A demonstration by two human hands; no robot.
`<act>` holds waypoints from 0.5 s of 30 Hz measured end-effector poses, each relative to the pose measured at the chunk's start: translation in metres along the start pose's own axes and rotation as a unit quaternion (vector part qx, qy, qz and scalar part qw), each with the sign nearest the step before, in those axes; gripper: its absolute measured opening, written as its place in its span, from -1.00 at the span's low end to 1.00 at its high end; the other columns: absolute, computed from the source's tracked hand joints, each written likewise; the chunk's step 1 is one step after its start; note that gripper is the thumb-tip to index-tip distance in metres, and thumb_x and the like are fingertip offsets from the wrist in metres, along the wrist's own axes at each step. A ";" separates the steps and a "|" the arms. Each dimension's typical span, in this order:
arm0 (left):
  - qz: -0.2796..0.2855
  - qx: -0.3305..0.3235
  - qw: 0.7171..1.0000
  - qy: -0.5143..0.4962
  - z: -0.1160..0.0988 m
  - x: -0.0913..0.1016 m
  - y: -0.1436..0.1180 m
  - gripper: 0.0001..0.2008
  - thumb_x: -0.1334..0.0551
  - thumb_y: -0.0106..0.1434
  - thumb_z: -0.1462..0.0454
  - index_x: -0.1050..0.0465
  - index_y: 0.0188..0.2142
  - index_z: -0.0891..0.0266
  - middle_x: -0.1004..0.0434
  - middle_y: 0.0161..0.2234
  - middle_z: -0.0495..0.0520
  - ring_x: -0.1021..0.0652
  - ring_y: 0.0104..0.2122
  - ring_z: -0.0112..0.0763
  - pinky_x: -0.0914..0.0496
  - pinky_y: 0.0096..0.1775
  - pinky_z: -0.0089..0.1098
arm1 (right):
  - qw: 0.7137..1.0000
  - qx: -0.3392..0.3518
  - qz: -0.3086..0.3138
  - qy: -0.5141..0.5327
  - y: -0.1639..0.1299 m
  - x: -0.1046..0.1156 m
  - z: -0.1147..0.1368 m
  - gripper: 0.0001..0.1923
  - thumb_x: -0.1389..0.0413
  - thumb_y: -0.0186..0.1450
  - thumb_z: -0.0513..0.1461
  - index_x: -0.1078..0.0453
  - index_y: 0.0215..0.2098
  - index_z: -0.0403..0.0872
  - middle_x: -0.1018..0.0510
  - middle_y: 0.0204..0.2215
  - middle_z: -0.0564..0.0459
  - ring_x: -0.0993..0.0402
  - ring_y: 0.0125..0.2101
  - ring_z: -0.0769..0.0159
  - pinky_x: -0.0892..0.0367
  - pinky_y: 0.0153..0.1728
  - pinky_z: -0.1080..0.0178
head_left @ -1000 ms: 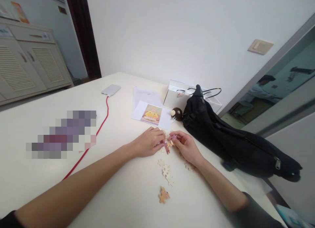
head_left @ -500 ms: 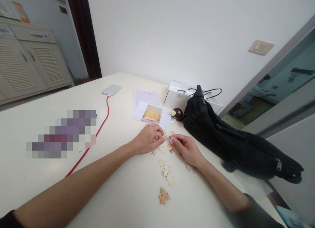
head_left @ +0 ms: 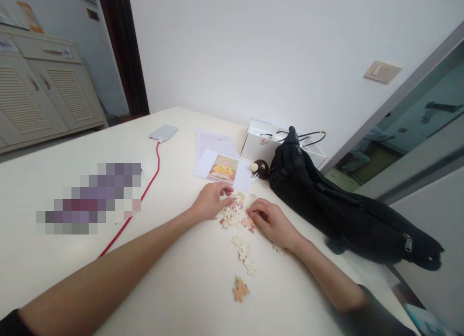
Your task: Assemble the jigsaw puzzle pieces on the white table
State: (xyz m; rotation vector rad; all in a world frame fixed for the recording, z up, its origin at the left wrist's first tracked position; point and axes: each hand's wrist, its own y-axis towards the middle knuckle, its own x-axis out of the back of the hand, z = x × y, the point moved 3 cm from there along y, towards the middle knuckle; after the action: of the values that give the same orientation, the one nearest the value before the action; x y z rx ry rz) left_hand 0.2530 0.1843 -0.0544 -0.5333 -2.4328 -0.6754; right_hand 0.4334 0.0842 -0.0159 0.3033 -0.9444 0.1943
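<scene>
A small cluster of joined jigsaw pieces (head_left: 235, 213), pale with pink and orange patches, lies flat on the white table (head_left: 174, 278). My left hand (head_left: 210, 201) rests at the cluster's upper left, fingertips touching its edge. My right hand (head_left: 270, 222) lies at its right side, fingers curled down onto a pink piece at the cluster's right edge. Several loose pale pieces (head_left: 245, 255) trail toward me, and a brown joined piece (head_left: 239, 288) lies nearest. Another piece (head_left: 278, 249) peeks out beside my right wrist.
A picture card (head_left: 224, 169) of a yellow figure lies behind the puzzle on white paper. A black bag (head_left: 344, 210) sprawls to the right beside a white box (head_left: 261, 142). A small brown ball (head_left: 261, 168), a grey device (head_left: 164, 132) and a red cable (head_left: 145, 193) lie further left.
Both hands held pieces together just above the table; they have lowered and drawn apart, and the joined cluster now lies flat and uncovered between them.
</scene>
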 end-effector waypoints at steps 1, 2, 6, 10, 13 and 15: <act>0.007 0.008 1.000 -0.024 0.000 0.000 0.000 -0.83 -0.28 0.17 0.27 -0.49 -0.22 0.25 -0.55 -0.35 0.00 -0.51 -0.34 -0.34 -0.41 -0.23 -0.32 | 1.000 0.004 -0.001 0.004 0.000 0.000 0.001 -0.82 0.00 0.34 -0.31 -0.46 -0.28 -0.08 -0.48 -0.31 -0.04 -0.41 -0.23 0.23 -0.31 -0.14 0.17; 0.006 0.014 0.999 -0.040 -0.001 0.000 0.000 -0.83 -0.25 0.18 0.29 -0.49 -0.21 0.25 -0.55 -0.37 -0.01 -0.51 -0.36 -0.36 -0.41 -0.25 -0.34 | 1.000 0.003 -0.015 0.000 0.001 0.001 0.002 -0.82 0.01 0.33 -0.33 -0.45 -0.28 -0.09 -0.48 -0.29 -0.04 -0.41 -0.22 0.22 -0.30 -0.13 0.16; -0.014 -0.010 1.000 -0.009 -0.005 0.002 0.000 -0.77 -0.31 0.14 0.28 -0.50 -0.18 0.25 -0.55 -0.19 0.05 -0.50 -0.28 -0.34 -0.39 -0.18 -0.32 | 0.995 -0.025 -0.079 -0.049 0.011 0.001 0.001 -0.79 -0.06 0.32 -0.27 -0.44 -0.11 -0.12 -0.45 -0.18 -0.10 -0.37 -0.14 0.15 -0.27 -0.07 0.10; 0.028 -0.021 0.999 0.024 -0.006 -0.001 0.000 -0.75 -0.36 0.11 0.22 -0.54 -0.19 0.21 -0.54 -0.21 0.04 -0.49 -0.28 -0.31 -0.37 -0.19 -0.30 | 0.997 -0.010 -0.035 -0.065 0.029 -0.010 0.005 -0.75 -0.11 0.32 -0.18 -0.47 -0.09 -0.13 -0.46 -0.22 -0.10 -0.38 -0.18 0.16 -0.28 -0.12 0.14; 0.024 -0.007 1.000 0.019 -0.005 0.000 0.001 -0.78 -0.31 0.16 0.28 -0.54 -0.17 0.24 -0.54 -0.20 0.06 -0.49 -0.26 -0.33 -0.38 -0.18 -0.33 | 0.998 -0.016 -0.035 -0.041 0.038 -0.015 0.008 -0.88 -0.11 0.29 -0.28 -0.49 -0.27 -0.12 -0.49 -0.33 -0.03 -0.39 -0.31 0.26 -0.26 -0.24 0.23; 0.016 -0.003 1.000 0.024 -0.004 0.001 0.002 -0.80 -0.29 0.18 0.32 -0.55 -0.17 0.26 -0.53 -0.16 0.09 -0.50 -0.21 -0.32 -0.37 -0.15 -0.33 | 0.998 -0.037 -0.043 -0.007 0.038 -0.012 0.006 -0.88 -0.09 0.27 -0.32 -0.49 -0.31 -0.12 -0.50 -0.44 0.04 -0.36 -0.43 0.33 -0.23 -0.34 0.27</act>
State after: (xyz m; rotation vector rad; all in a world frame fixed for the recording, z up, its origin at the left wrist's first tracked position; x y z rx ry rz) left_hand 0.2547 0.1835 -0.0501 -0.5510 -2.3742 -0.6758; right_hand 0.4107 0.1178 -0.0154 0.2765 -0.9487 0.0782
